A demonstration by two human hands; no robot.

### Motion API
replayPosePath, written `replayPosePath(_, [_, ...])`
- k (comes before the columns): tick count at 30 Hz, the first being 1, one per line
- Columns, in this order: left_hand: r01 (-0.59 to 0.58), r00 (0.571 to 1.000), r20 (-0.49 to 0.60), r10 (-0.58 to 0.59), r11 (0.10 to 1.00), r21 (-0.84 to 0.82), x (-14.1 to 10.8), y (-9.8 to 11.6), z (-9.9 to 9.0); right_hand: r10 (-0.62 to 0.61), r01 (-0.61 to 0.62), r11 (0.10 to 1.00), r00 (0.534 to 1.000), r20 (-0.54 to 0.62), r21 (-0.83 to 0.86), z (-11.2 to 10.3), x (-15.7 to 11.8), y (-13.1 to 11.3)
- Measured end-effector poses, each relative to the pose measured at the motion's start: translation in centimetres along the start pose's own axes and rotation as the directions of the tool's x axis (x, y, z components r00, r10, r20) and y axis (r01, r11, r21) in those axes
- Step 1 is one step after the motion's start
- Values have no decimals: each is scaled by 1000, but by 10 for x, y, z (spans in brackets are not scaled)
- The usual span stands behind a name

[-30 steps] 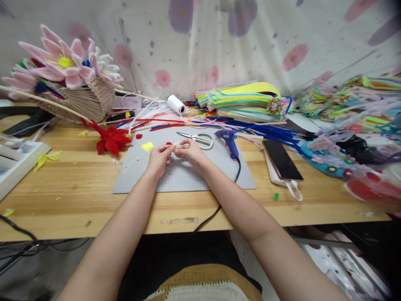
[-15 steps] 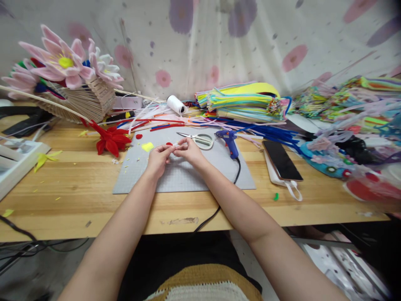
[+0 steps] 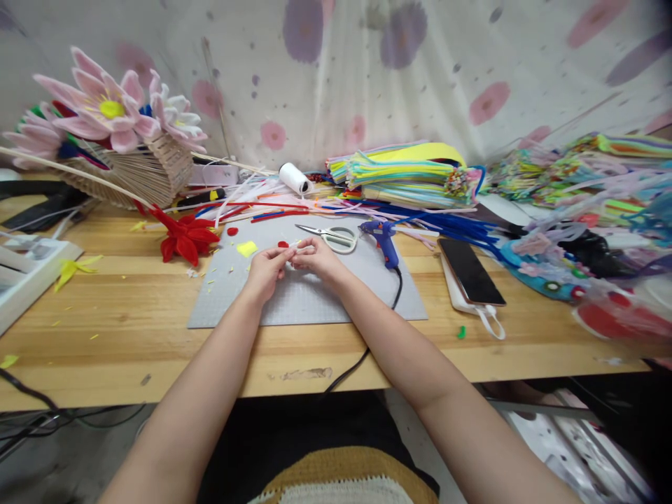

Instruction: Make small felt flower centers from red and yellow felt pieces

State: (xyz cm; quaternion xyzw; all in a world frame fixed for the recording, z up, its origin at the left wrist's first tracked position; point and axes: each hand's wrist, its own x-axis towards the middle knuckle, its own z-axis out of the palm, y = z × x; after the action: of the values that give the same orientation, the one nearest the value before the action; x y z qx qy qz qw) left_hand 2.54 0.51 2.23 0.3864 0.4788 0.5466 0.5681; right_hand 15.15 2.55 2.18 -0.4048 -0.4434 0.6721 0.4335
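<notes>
While a red flower (image 3: 186, 241) already looks made, a tiny pale bit (image 3: 295, 246), hard to see and seemingly not yet finished, is pinched above the grey mat (image 3: 302, 308) by the fingers of the left hand (image 3: 267, 271) and the right hand (image 3: 317, 260).

one view is supplied by a camera worn on the person's head. it is directed forward and down over the table (image 3: 131, 301). the left hand (image 3: 265, 271) and right hand (image 3: 318, 259) are framed centrally at middle range, the patterned curtain (image 3: 399, 98) beyond, the lap (image 3: 294, 423) at the lower edge.
</notes>
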Motion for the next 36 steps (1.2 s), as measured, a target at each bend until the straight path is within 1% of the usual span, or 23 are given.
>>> replayPosePath(4, [-24, 999, -33, 24, 1000, 9, 2, -4, 0, -24, 27, 998, 999, 47, -51, 1, -2, 0])
replayPosePath(6, [-27, 999, -43, 28, 999, 29, 2, -5, 0, -16, 21, 997, 998, 68, -81, 1, -2, 1])
replayPosePath(10, [5, 1000, -7, -5, 999, 52, 1, -3, 1, 5, 1, 996, 998, 68, -87, -1, -2, 1])
replayPosePath(15, [-6, 998, -60, 0, 996, -93, 0, 2, 1, 18, -15, 999, 998, 61, -51, -8, -3, -4])
replayPosePath(18, [-4, 999, -50, -3, 990, -143, 0, 4, 0, 25, -22, 996, 999, 43, -90, -12, -2, -6])
replayPosePath(20, [8, 999, -30, -13, 986, -167, 1, 5, -1, -11, 10, 987, 1000, -1, -160, -15, 0, -8])
replayPosePath(22, [29, 999, -11, -31, 983, -182, 1, 5, -1, -91, 67, 967, 992, -85, -244, -17, 3, -8])
replayPosePath(24, [45, 999, 0, -45, 982, -184, 1, 6, -1, -207, 136, 933, 961, -186, -334, -19, 6, -8])
replayPosePath(25, [49, 999, 4, -49, 983, -179, 0, 6, -1, -266, 169, 909, 939, -219, -382, -19, 7, -8])
replayPosePath(26, [49, 999, 8, -48, 984, -173, 0, 6, -1, -317, 196, 881, 921, -227, -431, -20, 7, -7])
replayPosePath(28, [43, 999, 16, -41, 987, -155, 0, 6, -1, -372, 228, 813, 911, -178, -535, -19, 6, -5])
replayPosePath(30, [36, 999, 28, -33, 990, -134, -1, 5, 0, -383, 240, 747, 918, -106, -621, -17, 5, -2])
replayPosePath(32, [28, 999, 41, -24, 994, -105, -1, 4, 1, -399, 247, 697, 914, -78, -673, -15, 3, -1])
replayPosePath(34, [20, 999, 41, -18, 998, -62, -1, 2, 1, -407, 249, 682, 910, -74, -688, -13, 3, 0])
replayPosePath(35, [6, 1000, 9, -6, 999, -43, 0, 2, 1, -392, 242, 689, 918, -70, -683, -12, 3, 0])
replayPosePath(36, [-14, 999, -53, 13, 1000, -27, 1, 2, 0, -361, 227, 709, 930, -67, -667, -12, 3, -1])
